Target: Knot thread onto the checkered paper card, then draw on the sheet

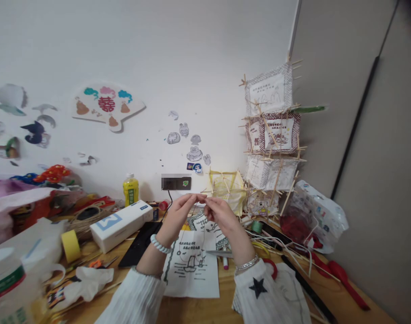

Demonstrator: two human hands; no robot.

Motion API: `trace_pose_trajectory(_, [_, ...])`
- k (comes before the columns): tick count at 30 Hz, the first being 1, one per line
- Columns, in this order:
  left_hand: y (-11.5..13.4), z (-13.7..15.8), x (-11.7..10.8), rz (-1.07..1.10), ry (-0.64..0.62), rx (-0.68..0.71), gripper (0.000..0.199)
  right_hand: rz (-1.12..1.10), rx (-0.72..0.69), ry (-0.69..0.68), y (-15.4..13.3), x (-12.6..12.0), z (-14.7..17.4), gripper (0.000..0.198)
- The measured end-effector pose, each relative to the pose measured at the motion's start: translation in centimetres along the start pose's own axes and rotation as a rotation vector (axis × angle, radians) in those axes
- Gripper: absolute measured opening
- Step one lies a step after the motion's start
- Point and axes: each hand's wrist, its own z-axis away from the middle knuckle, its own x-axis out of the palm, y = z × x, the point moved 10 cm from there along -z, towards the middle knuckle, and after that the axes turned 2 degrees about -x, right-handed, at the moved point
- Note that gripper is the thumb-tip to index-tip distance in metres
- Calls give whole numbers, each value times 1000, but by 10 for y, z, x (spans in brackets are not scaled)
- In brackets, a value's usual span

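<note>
My left hand (181, 210) and my right hand (222, 216) are raised above the middle of the table, their fingertips meeting. Both are closed in a pinch. A fine line, seemingly a thin thread (204, 229), hangs in a loose loop below the fingers; its ends are hidden between them. Under the hands lies a white sheet of paper (192, 285) with a drawn sailboat and handwriting. Behind it, a second drawn sheet (210, 226) with a patterned border is partly covered. Scissors (219, 254) and a pen (225, 262) lie beside my right wrist.
A tiered stick-and-paper structure (273, 135) stands at the back right, beside a yellow paper frame (225, 189). Leftward are a white box (121, 225), yellow tape (70, 246), a bottle (130, 191) and a jar (6, 283). Red ribbon (349, 283) and white cords (286, 245) lie right.
</note>
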Motion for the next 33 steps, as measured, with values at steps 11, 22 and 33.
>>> trace_pose_trajectory(11, [3,1,5,151,-53,-17,24,-279,26,77,3,-6,-2,22])
trace_pose_trajectory(22, [-10,-5,-39,562,124,-22,17,-540,-24,211,-14,-49,-2,9])
trace_pose_trajectory(33, [-1,-4,-55,194,231,33,22,926,-42,-253,-22,-16,21,24])
